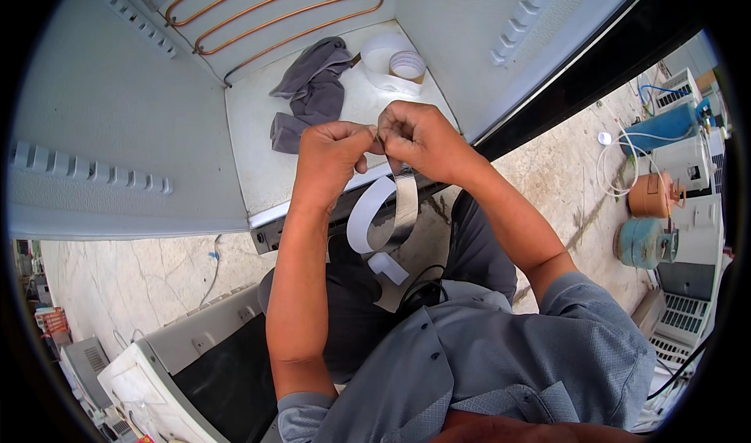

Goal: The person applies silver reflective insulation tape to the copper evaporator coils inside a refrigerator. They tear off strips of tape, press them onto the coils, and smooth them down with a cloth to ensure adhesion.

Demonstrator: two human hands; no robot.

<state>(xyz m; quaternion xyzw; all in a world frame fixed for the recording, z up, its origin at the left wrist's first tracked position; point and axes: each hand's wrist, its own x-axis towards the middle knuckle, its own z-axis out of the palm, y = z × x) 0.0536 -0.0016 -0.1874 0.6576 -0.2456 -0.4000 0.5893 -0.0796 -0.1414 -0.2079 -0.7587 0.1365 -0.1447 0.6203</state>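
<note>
Pinched, curling foil strip [407,208]

The left hand [332,154] and right hand [415,134] meet, pinching the strip's top end; its silver-and-white loop dangles beneath. Beyond the strip: rumpled grey cloth [319,83], round tape roll [421,71], bent copper tubing [293,5].

Bright light, edges strongly bowed
</note>
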